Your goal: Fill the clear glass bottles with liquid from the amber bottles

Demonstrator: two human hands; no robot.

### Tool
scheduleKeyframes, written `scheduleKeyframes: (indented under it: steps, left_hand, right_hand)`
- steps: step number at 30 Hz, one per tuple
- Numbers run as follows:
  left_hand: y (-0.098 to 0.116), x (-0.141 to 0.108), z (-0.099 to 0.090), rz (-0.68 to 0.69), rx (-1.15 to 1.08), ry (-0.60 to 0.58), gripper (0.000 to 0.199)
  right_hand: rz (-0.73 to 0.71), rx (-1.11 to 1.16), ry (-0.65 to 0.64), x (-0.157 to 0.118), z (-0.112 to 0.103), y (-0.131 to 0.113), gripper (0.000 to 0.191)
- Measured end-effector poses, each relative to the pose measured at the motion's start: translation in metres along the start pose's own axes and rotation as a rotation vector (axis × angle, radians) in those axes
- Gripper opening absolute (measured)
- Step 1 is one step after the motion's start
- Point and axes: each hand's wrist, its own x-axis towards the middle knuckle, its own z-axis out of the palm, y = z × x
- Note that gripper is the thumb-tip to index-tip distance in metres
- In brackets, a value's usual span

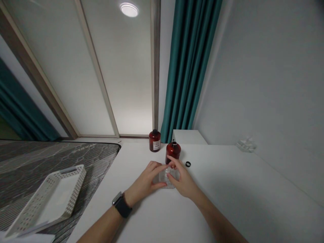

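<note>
A clear, transparent container (168, 182) sits on the white table (157, 216), between my two hands. My left hand (149, 177), below a black watch strap, reaches its left side with thumb and fingers apart. On the other side my right hand (183, 179) curves over the container, its fingertips near its top; whether they pinch something small is unclear. Just behind stands an open dark red bottle (173, 151), partly covered by my right fingers. A second red bottle (154, 141) with a black cap and white label is further back left. A black ring (188, 164) lies right of the bottles.
A white perforated basket (60, 192) is at the left, over a grey patterned surface (96, 165). A white box (189, 136) stands behind the table beside a green curtain (189, 67). Clear plastic (246, 145) is at the back right, against the wall.
</note>
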Motion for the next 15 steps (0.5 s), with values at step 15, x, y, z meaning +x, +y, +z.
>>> scheduleKeyframes:
  steps: [15]
  left_hand:
    - [-0.009,-0.005,0.007,-0.181,-0.190,0.081,0.087]
  right_hand:
    - [0.058,-0.004,-0.070,0.000,-0.005,0.002,0.059]
